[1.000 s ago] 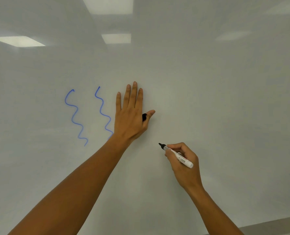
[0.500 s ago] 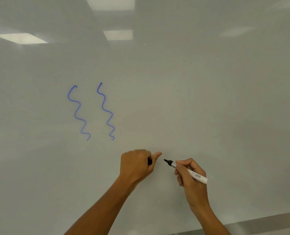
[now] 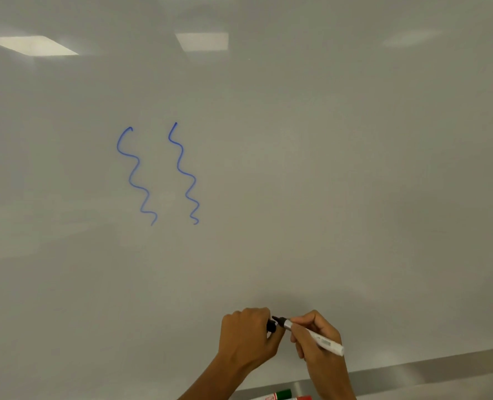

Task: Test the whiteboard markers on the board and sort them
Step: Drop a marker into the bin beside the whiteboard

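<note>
The right hand (image 3: 316, 337) is pinching a white marker (image 3: 311, 334), its black tip aimed at the black cap (image 3: 271, 326) that the left hand (image 3: 246, 336) is gripping in curled fingers, likely for recapping. Two blue squiggles (image 3: 158, 174) sit above-left; more markers (image 3: 282, 396) lie below.

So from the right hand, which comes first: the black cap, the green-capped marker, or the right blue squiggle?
From the right hand, in the head view:
1. Black cap, just left, in the left hand.
2. Green-capped marker, below on the tray.
3. Right blue squiggle, far up-left.
</note>
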Available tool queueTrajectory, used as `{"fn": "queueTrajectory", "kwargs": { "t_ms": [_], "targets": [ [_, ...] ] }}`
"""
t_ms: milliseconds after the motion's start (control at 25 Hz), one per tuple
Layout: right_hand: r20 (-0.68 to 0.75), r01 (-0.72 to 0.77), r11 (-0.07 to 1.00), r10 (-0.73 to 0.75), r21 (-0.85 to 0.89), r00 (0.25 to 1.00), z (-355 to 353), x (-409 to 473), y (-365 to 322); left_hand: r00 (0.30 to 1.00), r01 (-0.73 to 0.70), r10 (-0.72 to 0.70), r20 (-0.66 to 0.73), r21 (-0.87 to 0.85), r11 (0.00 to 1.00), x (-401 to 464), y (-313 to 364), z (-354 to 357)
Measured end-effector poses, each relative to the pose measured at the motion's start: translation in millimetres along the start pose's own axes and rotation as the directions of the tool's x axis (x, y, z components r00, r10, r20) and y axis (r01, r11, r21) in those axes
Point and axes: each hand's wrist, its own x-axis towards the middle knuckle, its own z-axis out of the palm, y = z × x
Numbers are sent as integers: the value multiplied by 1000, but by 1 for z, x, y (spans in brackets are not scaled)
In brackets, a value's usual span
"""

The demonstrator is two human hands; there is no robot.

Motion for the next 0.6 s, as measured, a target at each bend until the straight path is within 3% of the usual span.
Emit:
{"fn": "queueTrajectory", "kwargs": {
  "t_ms": [160, 400, 600],
  "targets": [
    [-26, -43, 999, 44, 17, 999, -3, -7, 9, 997, 54, -58, 58, 68, 996, -6, -3, 3],
    [9, -68, 991, 69, -117, 998, 2, -6, 26, 982, 11, -26, 187, 81, 997, -11, 0, 9],
    [50, -99, 991, 104, -93, 993, -3, -13, 27, 979, -27, 14, 202, 61, 998, -14, -2, 12]
  ]
}}
